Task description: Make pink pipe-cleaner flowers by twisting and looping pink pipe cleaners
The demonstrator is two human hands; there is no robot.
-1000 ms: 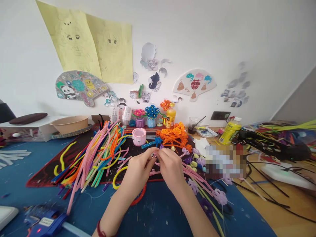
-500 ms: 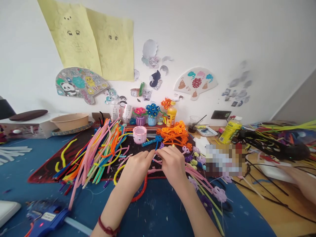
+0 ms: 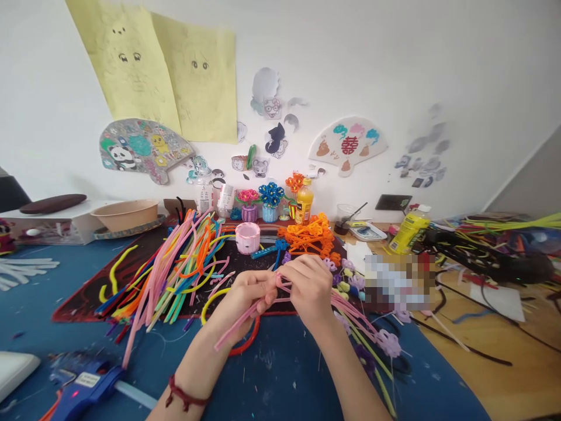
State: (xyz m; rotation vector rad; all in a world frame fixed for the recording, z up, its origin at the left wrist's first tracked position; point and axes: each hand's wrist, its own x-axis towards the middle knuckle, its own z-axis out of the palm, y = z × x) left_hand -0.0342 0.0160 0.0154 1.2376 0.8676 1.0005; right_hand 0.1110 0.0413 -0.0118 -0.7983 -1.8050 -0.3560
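Pink pipe cleaners point(image 3: 239, 327) run through my left hand point(image 3: 252, 292), whose fingers are curled round them, with the loose ends sticking out toward my left wrist. My right hand point(image 3: 309, 286) pinches the same pink stems close to my left fingertips, where they bend together. More pink pipe cleaners point(image 3: 350, 310) lie on the mat just right of my right hand. Beyond my hands stands a small pink pot point(image 3: 248, 238), with a blue pipe-cleaner piece point(image 3: 278, 250) beside it. My right fingers hide part of the bend.
A heap of coloured pipe cleaners point(image 3: 175, 263) spreads on the left. Orange pipe-cleaner flowers point(image 3: 311, 237) are piled behind my right hand. At the lower left lies a blue glue gun point(image 3: 87, 386). A yellow bottle point(image 3: 409, 231) and black cables point(image 3: 473, 339) are on the right.
My left hand has turned palm up, bringing the pink stems into view across it. My right hand stays close by. Another person's hand at the far right has left, along with a white object.
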